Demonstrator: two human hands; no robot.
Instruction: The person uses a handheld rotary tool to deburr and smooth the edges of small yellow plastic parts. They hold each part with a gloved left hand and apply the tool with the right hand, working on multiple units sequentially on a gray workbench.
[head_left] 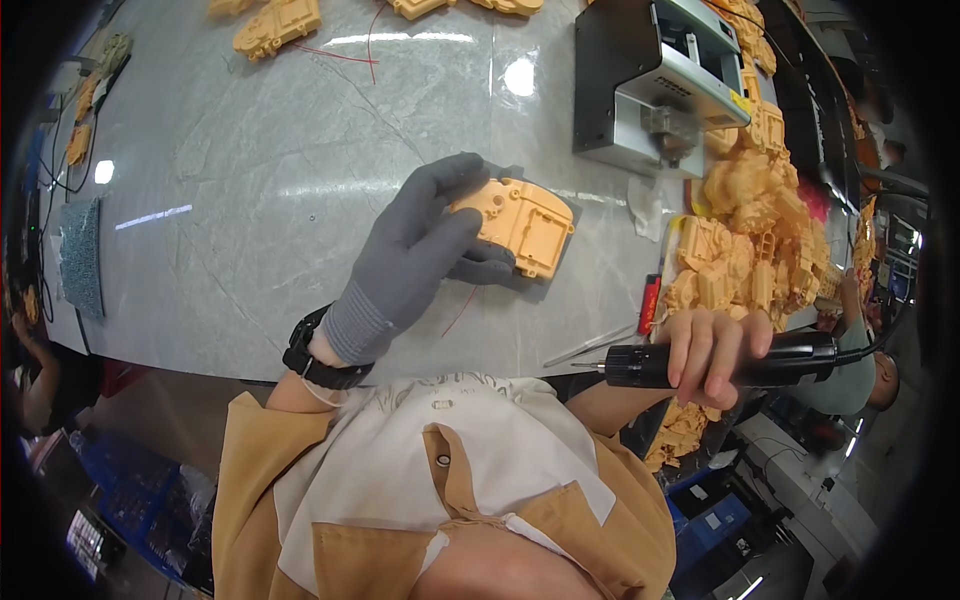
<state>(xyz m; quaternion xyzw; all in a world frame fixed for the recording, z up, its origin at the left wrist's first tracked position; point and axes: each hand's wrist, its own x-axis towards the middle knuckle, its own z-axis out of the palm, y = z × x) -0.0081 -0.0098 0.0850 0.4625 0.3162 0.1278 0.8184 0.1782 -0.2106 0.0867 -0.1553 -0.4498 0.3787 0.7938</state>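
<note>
Orange-yellow moulded plastic housing (535, 228), one, with raised rims and a rectangular recess: at the middle of the near part of the grey marble-patterned tabletop (240, 230); whether it touches the surface cannot be told.

Left hand (415, 240), in a grey knitted glove: thumb and fingers closed about the housing's left end.

Right hand (712, 352), bare: fingers wrapped around a black cylindrical electric screwdriver (638, 366), held at the near edge, its bit pointing left, apart from the housing.

Slim metal tweezers (597, 347): beside the bit, near the same edge.

Black-and-silver box-shaped machine (625, 95): toward the far right corner.

Heap of orange-yellow plastic parts (745, 235): along the right edge.

Blue-grey textured rectangular mat (82, 258): at the left edge.
</note>
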